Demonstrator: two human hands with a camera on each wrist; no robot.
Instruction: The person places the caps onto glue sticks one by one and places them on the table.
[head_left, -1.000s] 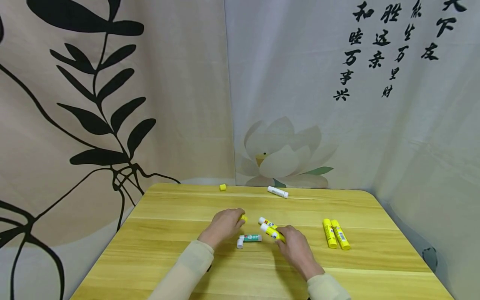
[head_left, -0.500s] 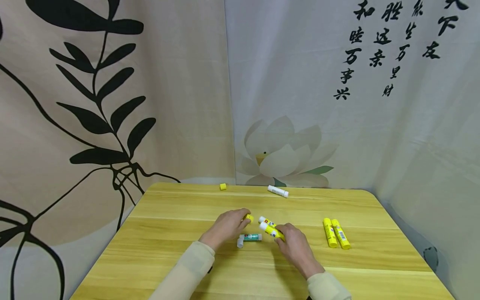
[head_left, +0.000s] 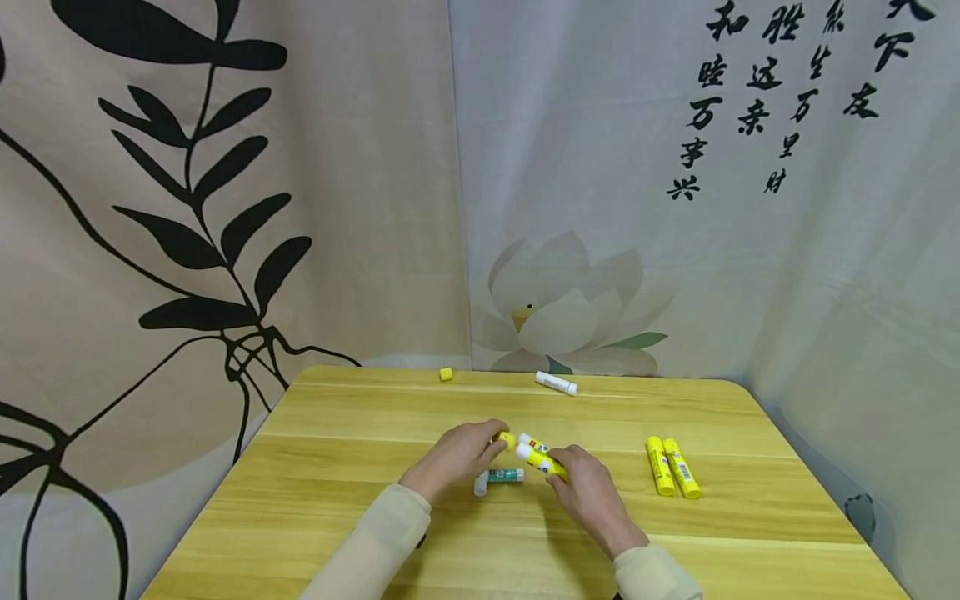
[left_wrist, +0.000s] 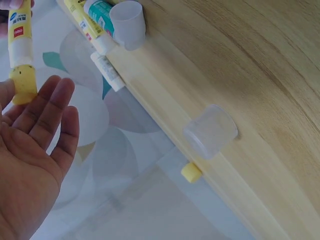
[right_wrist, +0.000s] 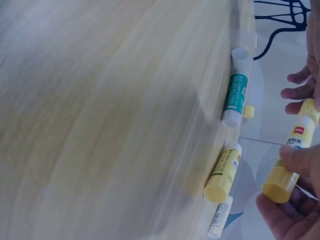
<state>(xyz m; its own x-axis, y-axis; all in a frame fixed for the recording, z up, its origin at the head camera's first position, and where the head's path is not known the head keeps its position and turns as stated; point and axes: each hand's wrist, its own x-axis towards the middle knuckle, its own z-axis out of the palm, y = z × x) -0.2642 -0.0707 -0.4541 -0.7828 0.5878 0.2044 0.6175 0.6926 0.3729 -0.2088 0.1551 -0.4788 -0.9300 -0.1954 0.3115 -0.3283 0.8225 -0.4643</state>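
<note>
My left hand (head_left: 461,454) pinches a yellow cap (left_wrist: 23,85) between thumb and fingertips. In my right hand (head_left: 588,492) is a yellow glue stick (head_left: 542,459), gripped near its lower end, its white end tilted up to the left. Cap and white end meet in the left wrist view; how far the cap sits on it I cannot tell. Just behind lies a second yellow glue stick (right_wrist: 223,172) with a white end. Below the left fingers are a green glue stick (head_left: 506,475) and a white cap (head_left: 481,485).
Two yellow glue sticks (head_left: 671,468) lie side by side at the right. Near the table's back edge are a white glue stick (head_left: 556,383) and a small yellow cap (head_left: 446,374). A translucent cap (left_wrist: 211,131) stands on the table (head_left: 337,500) in the left wrist view.
My left hand has moved right with the yellow cap, up to the white end of the held glue stick. My right hand has shifted slightly left and up.
</note>
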